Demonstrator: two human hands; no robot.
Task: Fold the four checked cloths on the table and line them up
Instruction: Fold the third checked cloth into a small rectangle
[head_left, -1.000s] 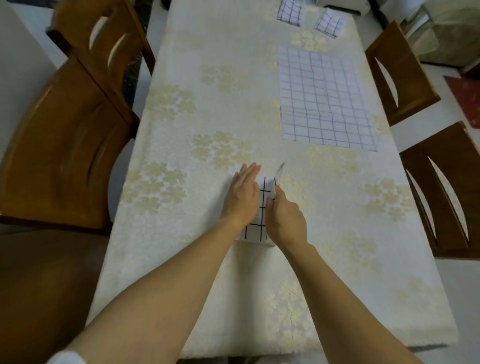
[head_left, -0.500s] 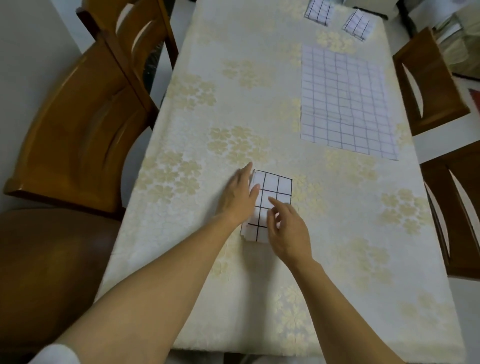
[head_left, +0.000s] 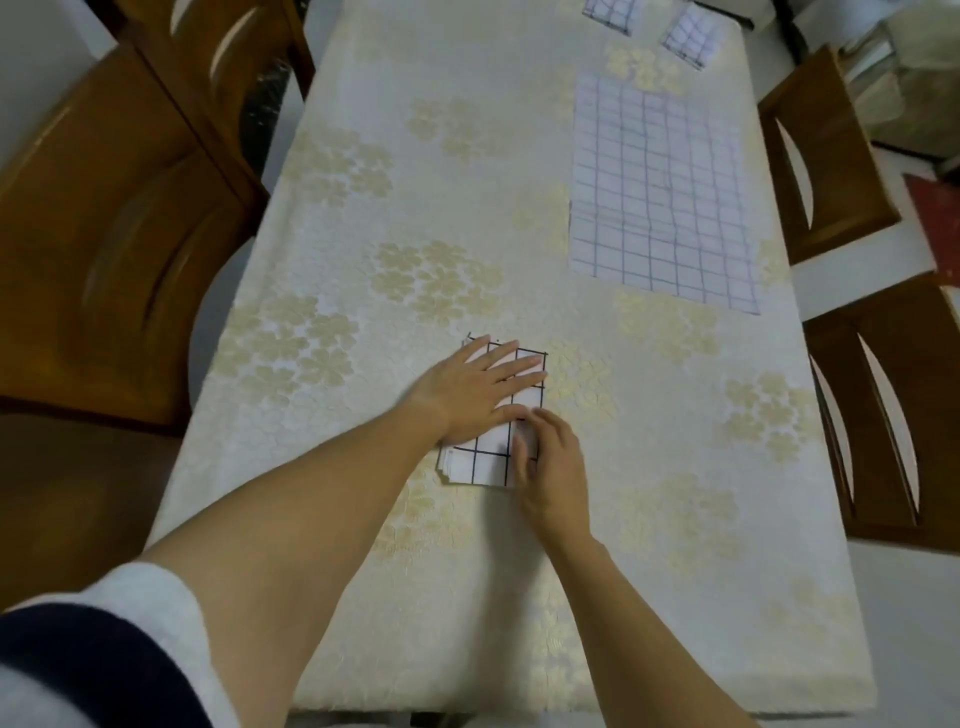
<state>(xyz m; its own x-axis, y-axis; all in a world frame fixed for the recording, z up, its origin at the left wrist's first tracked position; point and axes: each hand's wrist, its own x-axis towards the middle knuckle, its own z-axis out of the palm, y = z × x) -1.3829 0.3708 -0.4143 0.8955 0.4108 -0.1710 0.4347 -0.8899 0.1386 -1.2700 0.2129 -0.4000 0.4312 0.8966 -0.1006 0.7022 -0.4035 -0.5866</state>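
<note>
The step in hand looks like setting the last crease in the near folded checked cloth (head_left: 480, 462). It lies on the tabletop (head_left: 363, 519) close to the person, a small black-lined rectangle whose layers show slightly stepped at the lower left corner. The left hand (head_left: 475, 387) lies flat across its upper half, fingers straight and a little spread, pointing right. The right hand (head_left: 553, 457) sits at the cloth's right edge with fingers curled and the thumb on the top layer; it is blurred, so I cannot tell whether it pinches the edge or only presses it. To do this well, the flat hand should pin the stack while the other runs along the edge, squaring the layers until that stepped corner closes, then smooth from the middle outward. Farther up on the right, the unfolded checked cloth (head_left: 660, 192) lies spread open and is presumably next. At the far end a far-left folded cloth (head_left: 610, 13) and a far-right folded cloth (head_left: 688, 36) sit near each other but apart, so the near one likely belongs in line with them.
</note>
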